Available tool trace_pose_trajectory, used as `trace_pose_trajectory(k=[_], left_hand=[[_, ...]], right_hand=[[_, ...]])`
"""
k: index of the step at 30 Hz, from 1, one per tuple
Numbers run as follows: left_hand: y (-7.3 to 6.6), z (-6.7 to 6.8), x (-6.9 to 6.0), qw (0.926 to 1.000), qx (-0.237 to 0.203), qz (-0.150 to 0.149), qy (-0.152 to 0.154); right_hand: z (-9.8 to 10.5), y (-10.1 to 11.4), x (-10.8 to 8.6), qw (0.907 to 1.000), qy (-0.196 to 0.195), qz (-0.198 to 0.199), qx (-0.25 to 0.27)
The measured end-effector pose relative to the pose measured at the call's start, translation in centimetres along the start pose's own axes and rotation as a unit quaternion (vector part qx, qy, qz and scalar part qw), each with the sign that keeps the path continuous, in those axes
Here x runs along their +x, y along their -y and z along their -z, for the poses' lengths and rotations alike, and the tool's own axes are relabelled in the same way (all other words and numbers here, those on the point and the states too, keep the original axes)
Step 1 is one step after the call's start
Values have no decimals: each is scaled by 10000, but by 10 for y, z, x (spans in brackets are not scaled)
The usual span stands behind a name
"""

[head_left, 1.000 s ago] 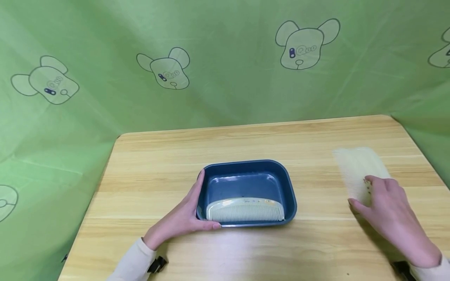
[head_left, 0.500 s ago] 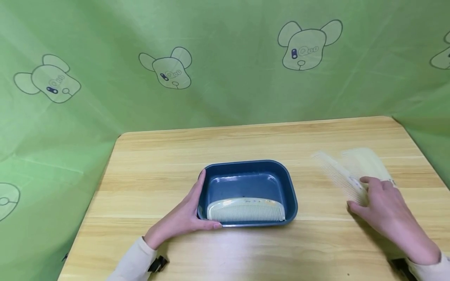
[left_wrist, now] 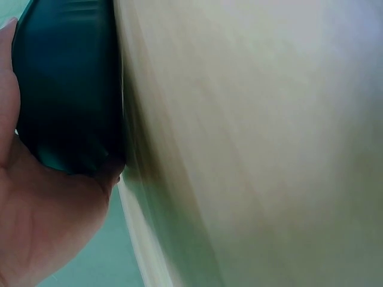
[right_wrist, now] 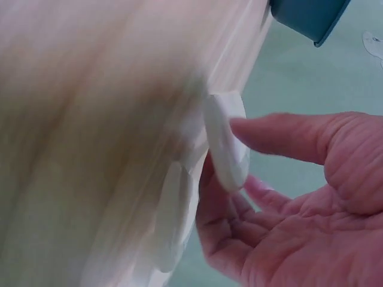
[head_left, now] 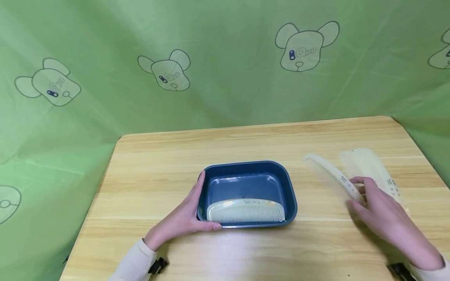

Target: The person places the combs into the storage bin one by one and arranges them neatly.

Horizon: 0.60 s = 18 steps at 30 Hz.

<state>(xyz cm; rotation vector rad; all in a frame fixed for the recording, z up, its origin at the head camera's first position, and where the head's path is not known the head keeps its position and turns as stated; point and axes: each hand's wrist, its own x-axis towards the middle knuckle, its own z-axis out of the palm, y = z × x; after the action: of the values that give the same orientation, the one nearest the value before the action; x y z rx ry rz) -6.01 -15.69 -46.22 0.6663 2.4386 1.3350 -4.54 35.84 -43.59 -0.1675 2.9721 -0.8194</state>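
Note:
A blue rectangular tray rests on the table, and a pale comb lies along its near inner wall, teeth toward me. My left hand grips the tray's near left corner, thumb along the front rim, fingers along the left side. To the right, my right hand pinches a second pale comb between thumb and fingers; its far end is motion-blurred. The right wrist view shows this held comb edge-on. Just beyond the hand, more pale comb lies on the table, possibly two overlapping, partly hidden by the hand.
A light wooden table carries everything. Green cloth with bear-head drawings hangs behind and at both sides. The table's right edge runs close beyond the loose combs. A black strap is on each wrist.
My right hand has separated one comb from the overlapping combs and swung it left, tilting its far end toward the tray. The left hand and tray have stayed put.

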Motion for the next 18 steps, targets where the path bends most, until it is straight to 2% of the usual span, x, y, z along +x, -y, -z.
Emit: trace_pose_trajectory(k=[8,12,15,18], left_hand=[[1,0,1,10000,2,34,55],[0,0,0,10000,16,6,31],[0,0,0,10000,5,-33,13],[0,0,0,10000,-10,-58,-5]], right_hand=[[-3,0,-3,9979,-16,198,612],[-5,4,-2,9953,-171,313,896],[-4,6,-1,9908,-382,404,1233],[-2,9,2,9820,-479,384,1787]])
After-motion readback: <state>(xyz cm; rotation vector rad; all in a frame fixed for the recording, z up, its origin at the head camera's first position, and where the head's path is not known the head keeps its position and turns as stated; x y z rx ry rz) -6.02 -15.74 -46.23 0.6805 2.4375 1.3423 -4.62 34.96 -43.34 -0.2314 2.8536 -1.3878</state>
